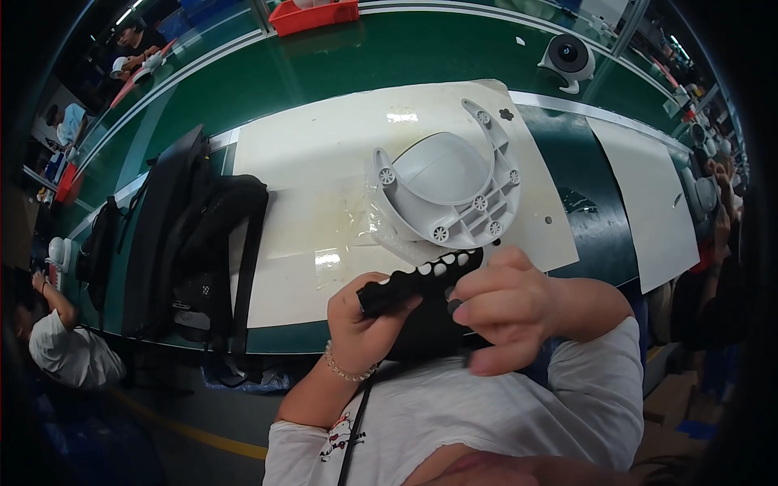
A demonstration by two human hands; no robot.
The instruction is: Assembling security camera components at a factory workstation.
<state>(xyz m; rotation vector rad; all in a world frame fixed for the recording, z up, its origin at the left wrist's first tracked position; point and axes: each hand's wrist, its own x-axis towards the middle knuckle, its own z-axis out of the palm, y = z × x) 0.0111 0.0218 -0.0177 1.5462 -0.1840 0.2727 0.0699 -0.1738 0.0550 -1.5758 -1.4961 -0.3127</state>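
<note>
A black plastic strip with a row of pale round openings (pixel 421 279) was held just over the near edge of the green bench (pixel 340 65). It was pinched at one end by the curled left hand (pixel 365 320) and steadied by the closed fingers of the right hand (pixel 502 308). A firm, level grip seemed advisable. A grey plastic curved bracket (pixel 454 190) lay just beyond on the cream mat (pixel 308 162).

black perforated strip (pixel 421 279), pale grey plastic housing (pixel 450 182), cream mat (pixel 324 162), green bench (pixel 389 57), red tray (pixel 312 16).
</note>
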